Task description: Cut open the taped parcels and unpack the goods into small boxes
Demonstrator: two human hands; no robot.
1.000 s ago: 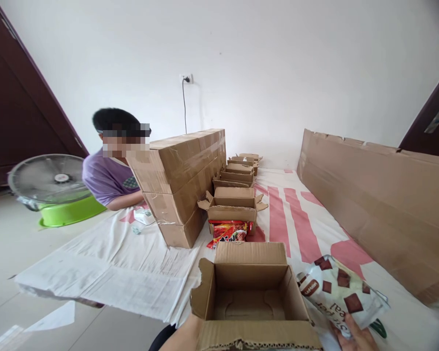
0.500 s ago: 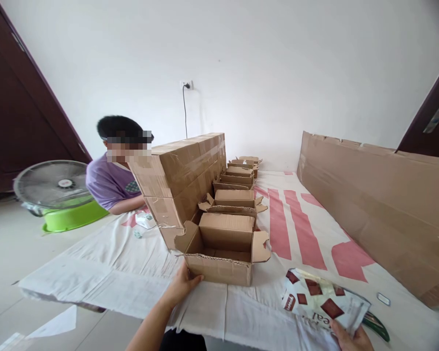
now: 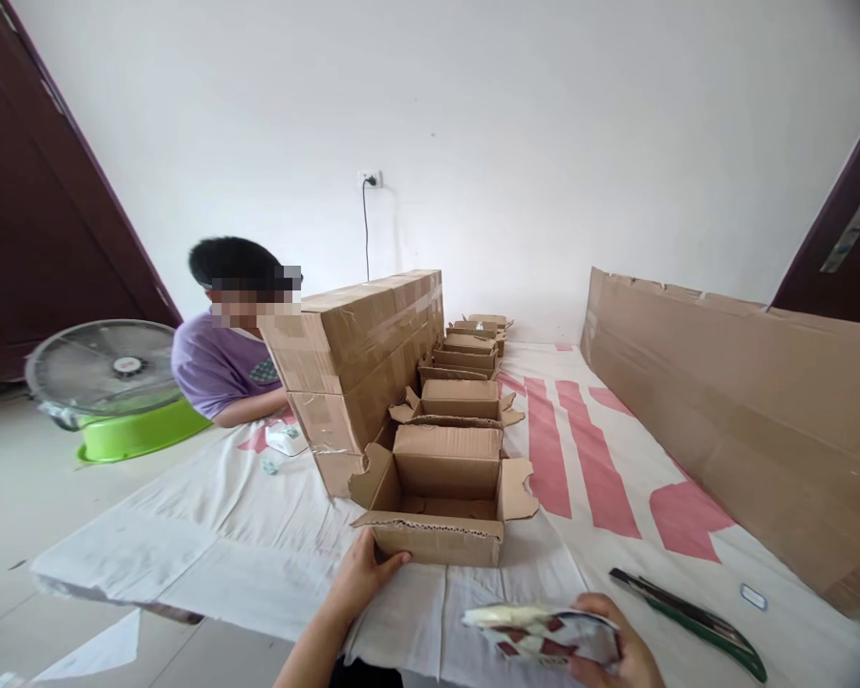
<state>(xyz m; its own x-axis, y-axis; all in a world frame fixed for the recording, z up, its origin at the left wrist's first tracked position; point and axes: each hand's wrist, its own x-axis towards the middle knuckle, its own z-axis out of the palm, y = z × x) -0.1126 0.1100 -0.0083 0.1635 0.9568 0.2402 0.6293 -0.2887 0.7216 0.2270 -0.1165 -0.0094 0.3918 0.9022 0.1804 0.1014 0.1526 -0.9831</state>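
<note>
My left hand [image 3: 368, 577] is closed on the lower left corner of the nearest open cardboard box [image 3: 437, 545], thumb along its front. The box's flaps stand out and its inside shows bare cardboard. In my right hand [image 3: 612, 638] is a white food pouch [image 3: 537, 634] with dark red squares, tilted and gripped at its right end. The pouch hangs low over the table edge, to the right of and nearer than the box. Right of that hand lies a green-handled utility knife [image 3: 695, 619].
More open boxes [image 3: 460, 392] run back in a row beside a wall of taped cartons [image 3: 373, 354]. A person in purple [image 3: 219, 358] leans on the table at left. A cardboard panel [image 3: 731, 411] stands along the right. A fan [image 3: 100, 368] rests over a green basin [image 3: 139, 432].
My right hand has carried the pouch left toward the box and tipped it flatter, uncovering the utility knife. My left hand stays at the box corner.
</note>
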